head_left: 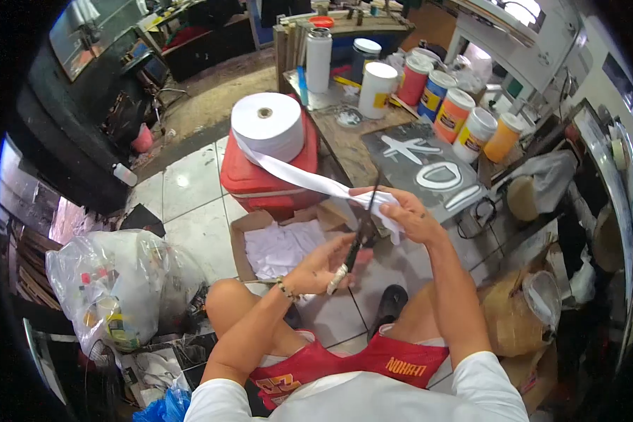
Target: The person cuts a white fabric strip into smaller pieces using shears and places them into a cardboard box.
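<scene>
My left hand (325, 261) is closed on a pair of dark scissors (352, 257) with a pale wrapped handle. The blades point upward and cross in front of the white fabric strip (299, 175). My right hand (409, 215) pinches the bunched end of that strip. From there the strip runs back to a large white roll (278, 144) standing on a red cooler box (260, 181). Below the strip, a cardboard box (242, 246) holds loose white fabric pieces (281, 247); my left hand is beside its right edge.
At the right, a low table carries paint tubs (453, 114), a white bottle (318, 63) and a dark board (429, 165) with white lettering. A clear plastic bag (119, 281) of containers lies at left. A brown package (517, 316) stands at right.
</scene>
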